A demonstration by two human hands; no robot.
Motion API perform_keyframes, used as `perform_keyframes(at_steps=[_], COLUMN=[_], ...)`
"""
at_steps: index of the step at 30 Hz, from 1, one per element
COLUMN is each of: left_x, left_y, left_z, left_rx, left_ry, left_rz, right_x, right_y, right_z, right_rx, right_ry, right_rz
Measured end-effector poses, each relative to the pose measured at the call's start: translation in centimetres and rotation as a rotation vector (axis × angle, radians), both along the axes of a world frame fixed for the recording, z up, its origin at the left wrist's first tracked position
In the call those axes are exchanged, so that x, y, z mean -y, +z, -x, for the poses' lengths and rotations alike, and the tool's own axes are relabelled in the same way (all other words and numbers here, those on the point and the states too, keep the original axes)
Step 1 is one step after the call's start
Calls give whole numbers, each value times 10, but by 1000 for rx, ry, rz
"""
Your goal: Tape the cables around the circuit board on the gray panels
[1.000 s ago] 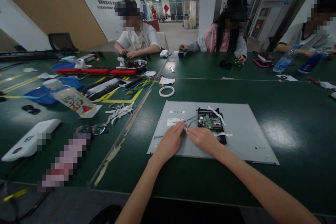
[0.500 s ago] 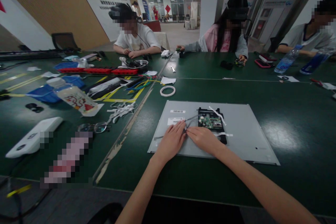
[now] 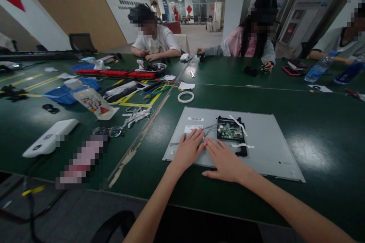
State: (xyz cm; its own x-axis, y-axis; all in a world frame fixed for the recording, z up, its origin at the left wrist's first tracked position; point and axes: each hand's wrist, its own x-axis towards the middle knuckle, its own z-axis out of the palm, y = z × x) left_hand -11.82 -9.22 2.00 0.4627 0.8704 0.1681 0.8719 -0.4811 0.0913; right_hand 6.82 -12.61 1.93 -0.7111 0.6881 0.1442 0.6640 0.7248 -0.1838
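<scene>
A grey flat panel (image 3: 265, 136) lies on the green table. On it sits a black frame with a green circuit board (image 3: 229, 131), with white tape strips (image 3: 242, 145) across it. Grey wires (image 3: 210, 126) run leftward from the board and pass under my fingers. My left hand (image 3: 188, 150) rests on the panel's left part, fingers spread over the wires beside a white label. Beside it, my right hand (image 3: 225, 161) lies with its fingers apart, fingertips near the wires and thumb over the panel's front edge. Neither hand holds anything visible.
A white tape roll (image 3: 185, 97) lies behind the panel. To the left are glasses (image 3: 115, 131), a bottle (image 3: 91, 100), white straps (image 3: 138, 115), a white device (image 3: 49, 138) and blue trays (image 3: 61, 94). Three people sit across the table; bottles (image 3: 321, 67) stand at the right.
My right hand has opened from a pinch at the wires, its fingers spreading and its thumb moving toward the front edge. My left fingers are more spread. The view has shifted slightly left.
</scene>
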Motion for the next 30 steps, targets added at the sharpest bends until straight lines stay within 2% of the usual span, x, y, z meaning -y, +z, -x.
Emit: perform_keyframes(at_steps=[6,10,21,30], left_x=[-2,-6,-5,5], left_y=[-3,0,9,10], left_z=[-1,1,14,11], left_rx=[49,37,-23,77], left_ry=[40,43,-66,-7], left_rz=[23,28,132,38], right_x=[1,2,6,8], right_y=[-7,-8,-6,-4], right_z=[-3,-3,-2,-1], right_rx=[-32,-48,-88,-114], right_ry=[3,0,-43,-69], right_rz=[16,15,15,36])
